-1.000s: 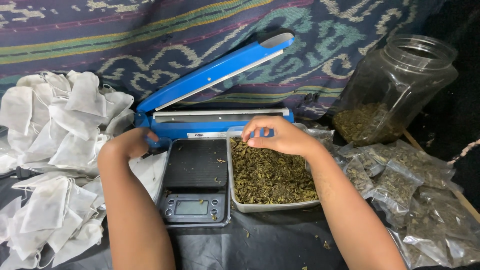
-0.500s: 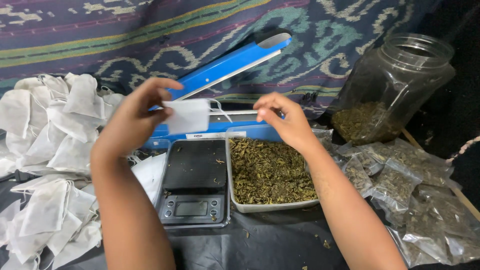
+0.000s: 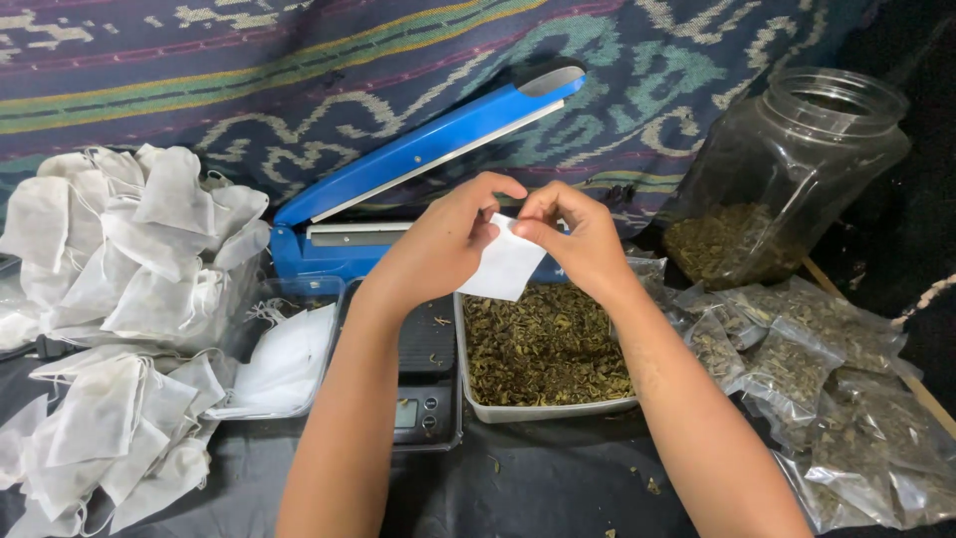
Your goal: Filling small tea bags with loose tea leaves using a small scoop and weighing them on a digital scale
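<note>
My left hand [image 3: 448, 239] and my right hand [image 3: 578, 234] together pinch the top edge of a small white empty tea bag [image 3: 505, 264], held in the air over a white tray of dried green leaves [image 3: 543, 344]. A small black digital scale [image 3: 426, 369] lies just left of the tray, partly hidden under my left forearm. Behind my hands stands a blue heat sealer [image 3: 418, 169] with its arm raised.
A heap of white empty bags [image 3: 129, 249] fills the left side, with more in a clear container [image 3: 284, 359]. A clear plastic jar with dried leaves [image 3: 777, 179] stands at the right. Several filled clear pouches [image 3: 827, 379] lie below it. A patterned cloth hangs behind.
My left hand rose from beside the scale with a white bag. My right hand left the tray of leaves and came up to meet it; both now grip the bag.
</note>
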